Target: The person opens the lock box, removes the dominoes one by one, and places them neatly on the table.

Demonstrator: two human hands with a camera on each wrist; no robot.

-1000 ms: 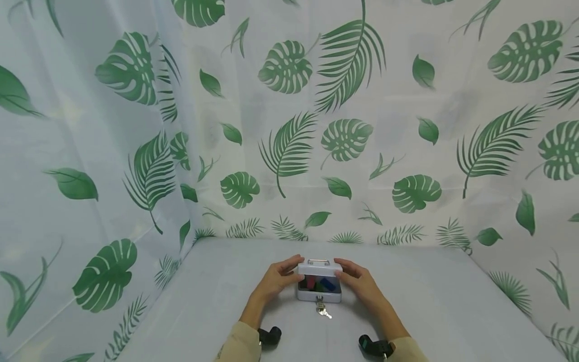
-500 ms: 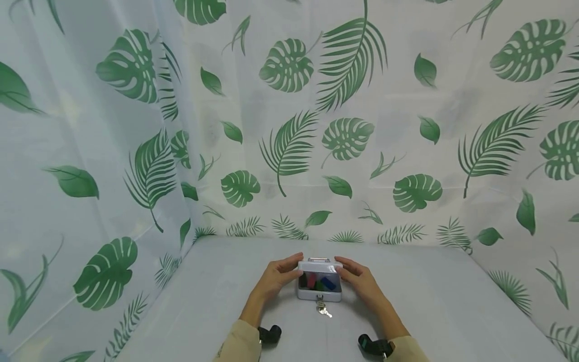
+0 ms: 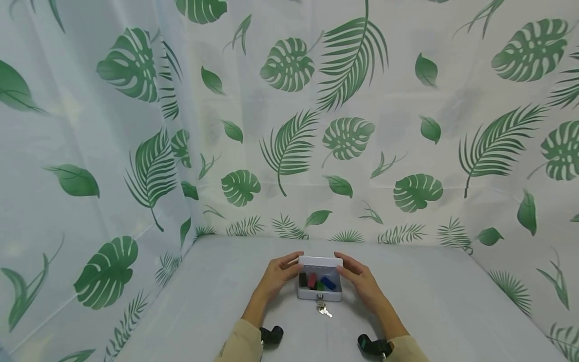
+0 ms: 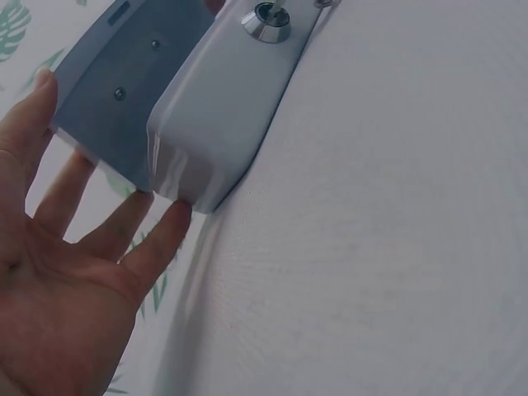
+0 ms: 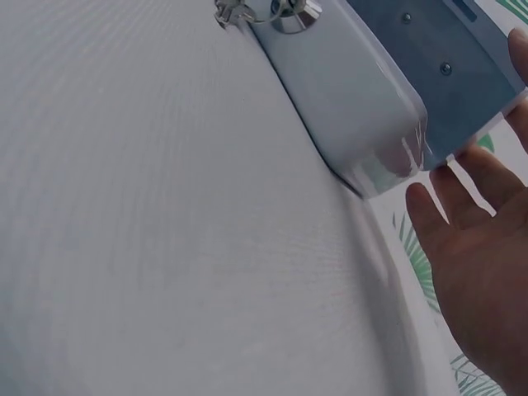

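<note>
A small white cash box (image 3: 319, 296) stands on the table with its lid (image 3: 319, 261) raised and tilted back. Inside lie a red piece (image 3: 312, 280), a blue piece (image 3: 327, 283), a green piece (image 3: 320, 286) and dark ones, too small to identify. Keys (image 3: 324, 311) hang from the front lock (image 4: 271, 22). At the lid's left side my left hand (image 3: 274, 277) holds the edge, thumb in front and fingers behind, one lower finger touching the box's side. My right hand (image 3: 362, 281) holds the lid's right edge likewise; its lower fingers are beside the box.
A white-covered table (image 3: 217, 311) surrounds the box. Behind it and to the left hangs a white curtain (image 3: 289, 211) with green leaf prints. Black wrist devices (image 3: 272, 335) sit on both forearms, below beige sleeves.
The lid has swung further up and back between both hands. Its top handle has gone out of sight, and more of the box's inside shows.
</note>
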